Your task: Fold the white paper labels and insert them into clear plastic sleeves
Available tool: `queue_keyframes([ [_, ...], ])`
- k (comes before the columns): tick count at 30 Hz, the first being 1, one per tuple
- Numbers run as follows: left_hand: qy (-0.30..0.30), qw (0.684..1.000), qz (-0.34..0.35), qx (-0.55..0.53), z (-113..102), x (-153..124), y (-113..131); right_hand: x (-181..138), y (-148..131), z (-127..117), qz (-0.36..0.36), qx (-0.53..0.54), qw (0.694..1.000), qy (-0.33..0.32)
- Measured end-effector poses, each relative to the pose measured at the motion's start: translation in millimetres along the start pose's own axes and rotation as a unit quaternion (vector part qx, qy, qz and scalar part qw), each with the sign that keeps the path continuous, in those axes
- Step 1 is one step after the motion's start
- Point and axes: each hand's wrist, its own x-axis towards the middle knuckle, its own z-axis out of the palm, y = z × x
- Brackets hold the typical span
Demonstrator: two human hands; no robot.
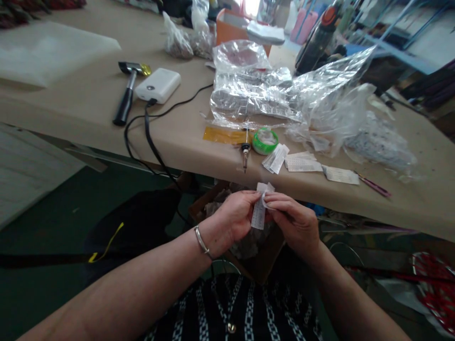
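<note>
With left grip (234, 215) and right grip (300, 225) we pinched printed paper (258, 216); the brown desk (188, 142) stood beyond, green floor (53, 213) to their left.

The strip (258, 218) is narrow, white and flat along its lower length, with rows of small dark print too fine to read. It is held off the table (88, 94), just in front of the near edge, its long side pointing roughly toward the table. At the end nearer the table a pale flap splays sideways; mid-length, a thin white fold curls up. Whether flap and fold are separate pieces is unclear.
</note>
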Motion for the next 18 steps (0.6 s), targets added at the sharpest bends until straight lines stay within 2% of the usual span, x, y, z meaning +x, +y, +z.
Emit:
queue_keyframes([
  [4, 0.002, 1.000, 0.028, 0.005, -3.5, 3.0, -2.9, -3.7, -2.6, 2.5, -0.122, -0.119, 0.984, -0.062],
  [8, 0.013, 0.999, 0.031, -0.002, -6.2, 3.6, -3.6, -7.9, 0.2, 2.1, -0.169, -0.208, 0.961, -0.063],
  [12, 0.028, 0.999, 0.019, -0.013, -6.5, 2.9, -2.6, -8.6, 5.0, 4.3, -0.214, -0.211, 0.951, -0.080],
  [18, 0.046, 0.999, 0.016, -0.010, -7.0, 2.1, -3.7, -8.3, 6.3, 8.9, -0.204, -0.183, 0.956, -0.102],
])
